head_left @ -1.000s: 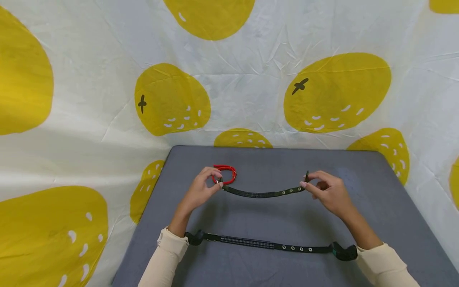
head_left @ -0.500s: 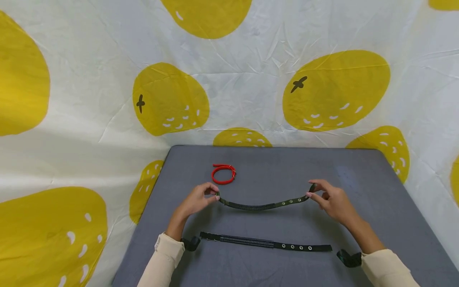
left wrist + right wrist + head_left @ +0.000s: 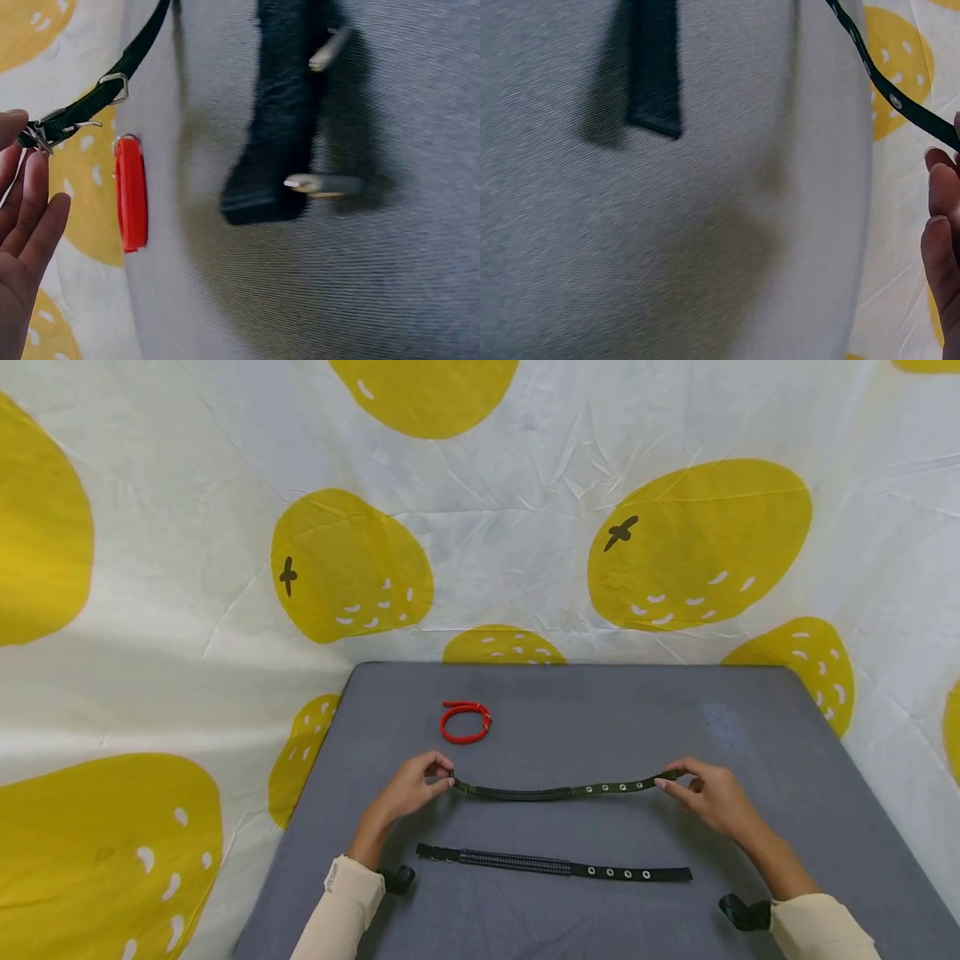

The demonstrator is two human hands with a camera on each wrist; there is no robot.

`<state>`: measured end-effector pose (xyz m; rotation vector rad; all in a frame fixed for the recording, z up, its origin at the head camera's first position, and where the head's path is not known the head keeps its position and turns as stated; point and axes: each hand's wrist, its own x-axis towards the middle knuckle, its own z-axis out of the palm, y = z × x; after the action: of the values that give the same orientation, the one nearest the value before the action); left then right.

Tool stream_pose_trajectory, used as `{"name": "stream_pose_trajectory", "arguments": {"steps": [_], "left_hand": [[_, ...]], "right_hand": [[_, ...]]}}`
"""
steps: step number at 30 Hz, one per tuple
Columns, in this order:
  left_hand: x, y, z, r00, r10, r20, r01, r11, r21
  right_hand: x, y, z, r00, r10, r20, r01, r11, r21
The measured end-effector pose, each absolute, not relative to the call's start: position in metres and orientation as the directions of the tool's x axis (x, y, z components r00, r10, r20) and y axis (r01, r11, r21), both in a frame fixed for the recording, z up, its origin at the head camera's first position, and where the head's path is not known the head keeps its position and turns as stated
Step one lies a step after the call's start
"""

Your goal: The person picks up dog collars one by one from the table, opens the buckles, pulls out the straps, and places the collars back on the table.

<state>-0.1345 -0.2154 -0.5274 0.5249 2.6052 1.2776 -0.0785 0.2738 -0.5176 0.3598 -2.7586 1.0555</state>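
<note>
A dark green collar (image 3: 525, 794) with metal eyelets and a ribbed middle is stretched between both hands, sagging slightly over the table. My left hand (image 3: 408, 787) pinches its buckle end between thumb and fingers; in the left wrist view the metal buckle (image 3: 41, 135) shows at the fingertips. At the other end, the eyelet strap, my right hand (image 3: 708, 793) grips the tip with thumb and forefinger. Nearer to me a similar black collar (image 3: 517, 862) lies straight on the table, buckle end to the left. Behind the left hand rests a red collar (image 3: 463, 740), curled into a loop.
The grey table (image 3: 600, 710) has rounded far corners. Right behind it and along the left side hangs a white cloth (image 3: 510, 568) printed with yellow fruit shapes. A dark wrist device (image 3: 397, 880) sits on the left wrist, another (image 3: 742, 912) on the right.
Both hands have come down and toward me with the green collar, and the right hand has moved outward, drawing it straighter. The black and red collars lie as before.
</note>
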Motion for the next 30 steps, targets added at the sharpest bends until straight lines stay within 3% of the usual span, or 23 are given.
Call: {"name": "stream_pose_trajectory", "arguments": {"steps": [15,23,30], "left_hand": [[-0.133,-0.224,-0.541,-0.895,0.446,-0.018,0.316,0.662,0.68],[-0.133,-0.223,-0.541,-0.912,0.404,-0.073,0.266,0.718,0.643],[-0.133,-0.228,-0.544,-0.922,0.376,-0.096,0.199,0.67,0.715]], "right_hand": [[-0.068,0.294,-0.55,-0.932,-0.308,0.191,-0.355,0.88,-0.315],[-0.064,0.294,-0.559,-0.939,-0.304,0.162,-0.341,0.891,-0.301],[-0.064,0.297,-0.564,-0.909,-0.319,0.268,-0.39,0.876,-0.283]]}}
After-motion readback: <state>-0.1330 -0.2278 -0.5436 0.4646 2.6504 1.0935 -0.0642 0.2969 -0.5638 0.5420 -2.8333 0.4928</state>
